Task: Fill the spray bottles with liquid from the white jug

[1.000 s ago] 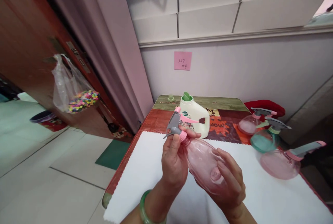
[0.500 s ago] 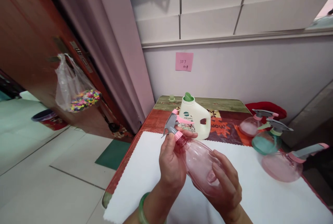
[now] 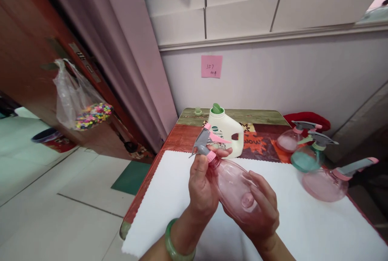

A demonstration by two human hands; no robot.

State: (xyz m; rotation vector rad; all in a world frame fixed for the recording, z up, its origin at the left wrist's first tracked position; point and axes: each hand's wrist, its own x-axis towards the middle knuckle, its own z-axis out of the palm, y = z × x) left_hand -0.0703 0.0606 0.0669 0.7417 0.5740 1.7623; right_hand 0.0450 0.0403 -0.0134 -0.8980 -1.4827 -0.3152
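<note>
I hold a clear pink spray bottle (image 3: 235, 186) tilted over the white mat (image 3: 169, 208). Its grey and pink trigger head (image 3: 206, 141) points up and to the left. My left hand (image 3: 202, 188) is closed round the bottle's neck, thumb and fingers on the pink collar below the trigger head. My right hand (image 3: 262, 212) cups the bottle's base from below, fingers wrapped round it. A green bangle (image 3: 174, 245) sits on my left wrist.
A white jug with a green cap (image 3: 226, 133) stands behind my hands. At the right are two more pink spray bottles (image 3: 287, 139) (image 3: 325, 182) and a teal spray bottle (image 3: 306, 158). A bag of coloured beads (image 3: 80, 105) hangs on the door at the left.
The bottle and both hands have stayed almost in place; my left hand's fingers have shifted slightly on the collar. The view has tipped a little.
</note>
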